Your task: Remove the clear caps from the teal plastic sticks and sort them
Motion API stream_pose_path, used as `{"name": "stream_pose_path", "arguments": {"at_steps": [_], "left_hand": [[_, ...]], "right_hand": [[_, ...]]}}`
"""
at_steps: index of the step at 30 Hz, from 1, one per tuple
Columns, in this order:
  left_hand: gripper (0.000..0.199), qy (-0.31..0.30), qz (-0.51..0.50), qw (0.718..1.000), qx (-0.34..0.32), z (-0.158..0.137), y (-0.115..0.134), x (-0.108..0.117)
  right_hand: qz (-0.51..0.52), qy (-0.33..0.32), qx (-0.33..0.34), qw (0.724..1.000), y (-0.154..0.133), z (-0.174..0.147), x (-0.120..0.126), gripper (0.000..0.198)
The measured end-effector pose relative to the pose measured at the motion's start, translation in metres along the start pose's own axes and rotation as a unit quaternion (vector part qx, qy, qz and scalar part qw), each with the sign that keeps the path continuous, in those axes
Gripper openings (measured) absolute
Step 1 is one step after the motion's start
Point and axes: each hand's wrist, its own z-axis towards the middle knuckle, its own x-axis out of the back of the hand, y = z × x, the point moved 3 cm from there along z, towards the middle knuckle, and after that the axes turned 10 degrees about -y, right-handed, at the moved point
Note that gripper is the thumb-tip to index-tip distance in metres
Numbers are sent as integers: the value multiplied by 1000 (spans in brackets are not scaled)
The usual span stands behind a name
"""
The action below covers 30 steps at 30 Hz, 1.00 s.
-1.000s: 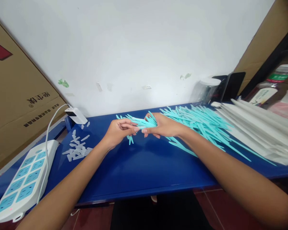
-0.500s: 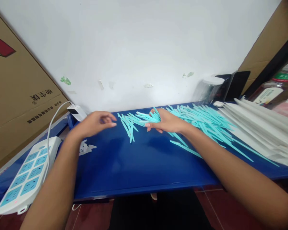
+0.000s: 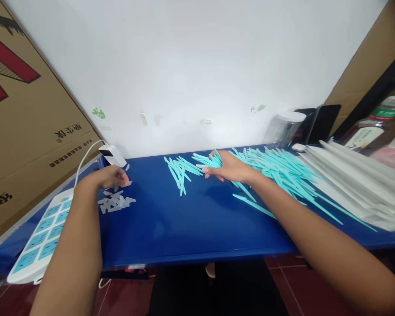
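Observation:
My right hand (image 3: pixel 228 166) is closed around a bunch of slim turquoise plastic sticks (image 3: pixel 213 159), shaped like eyebrow razors, just above the table. A small loose group of the same sticks (image 3: pixel 181 171) lies to the left of it. Behind the right wrist spreads a large heap of turquoise sticks (image 3: pixel 279 169). At the left, my left hand (image 3: pixel 115 176) pinches what looks like a small translucent plastic piece between thumb and fingers. Just below that hand lies a pile of small translucent plastic pieces (image 3: pixel 115 202).
A white power strip (image 3: pixel 44 237) and a small white device (image 3: pixel 113 156) with a cable are at the left, beside a large cardboard box (image 3: pixel 29 118). White packets (image 3: pixel 358 184), a lidded jar (image 3: pixel 288 129) and a bottle (image 3: pixel 365 131) stand or lie at the right. The blue table (image 3: pixel 184 232) meets a white wall.
My left hand has moved left and down, from beside the loose sticks to the translucent pieces, and its fingers have closed. The right hand keeps its bunch in nearly the same place.

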Motion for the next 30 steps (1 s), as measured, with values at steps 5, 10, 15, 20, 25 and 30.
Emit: {"name": "stream_pose_path", "arguments": {"at_steps": [5,10,15,20,25,30], "left_hand": [[56,-37,-45,997,-54,16,27,-25],[42,-113,-126,976,-136,32,57,-58],[41,-62,-228,953,-189,34,76,-88],[46,-23,-242,951,-190,36,73,-93],[43,-12,-249,951,-182,34,75,-94],[38,-14,-236,953,-192,31,79,-98]], "right_hand": [[6,-10,-8,1000,0,-1,-1,80],[2,-26,6,1000,0,1,-1,73],[2,-43,21,999,-3,0,-3,60],[-7,-61,29,998,-8,-2,-4,46],[-8,-77,22,997,-6,-1,-5,44],[-11,-108,51,993,-4,1,-8,44]]}}
